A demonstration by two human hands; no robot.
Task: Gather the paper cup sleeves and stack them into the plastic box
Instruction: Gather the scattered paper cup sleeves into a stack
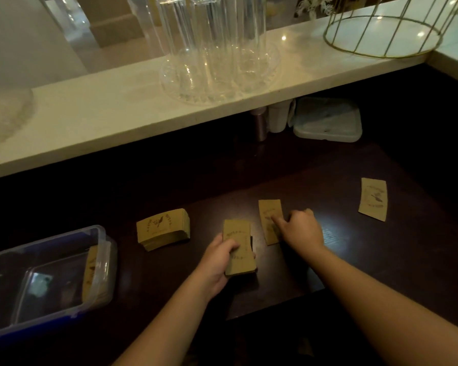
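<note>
On the dark counter point(354, 254), a small stack of sleeves point(239, 249) is clamped in the left hand point(217, 262); the right hand's point(300, 229) fingertips press a single flat sleeve point(269, 215). Such thin, light card is probably best slid, then pinched by an edge. The plastic box point(0, 262) waits at left.

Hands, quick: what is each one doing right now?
Left hand: closed on a small stack of brown paper cup sleeves.
Right hand: fingertips on a single flat brown paper sleeve lying on the dark table; not lifted.
</note>
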